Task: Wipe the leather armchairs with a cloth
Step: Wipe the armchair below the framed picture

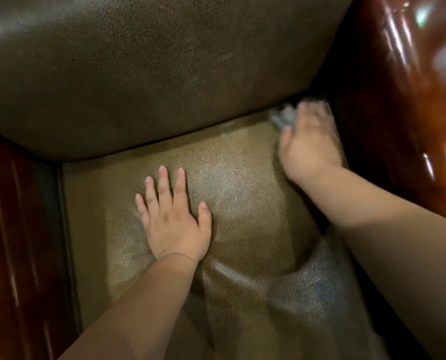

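Cloth (284,118), grey and blurred, sits bunched under the right hand (310,144), whose grip seems curled round it at the seat cushion's (242,203) back right corner. Left hand (174,219) presses flat, fingers spread, well apart.

Two polished wooden arms frame the picture. The right wooden arm (403,87) fills the upper right corner and runs down the right edge; its reddish-brown surface is very glossy, with long bright streaks and a pale, blurred window-like reflection (421,14) near the top. Its inner face (346,81) falls into deep shadow. The left wooden arm (16,229) takes up the lower left of the frame, the same dark red-brown, marked by thin slanted light streaks. Along its inner edge a narrow dark strip (63,216) runs from mid-left downward toward the bottom edge.
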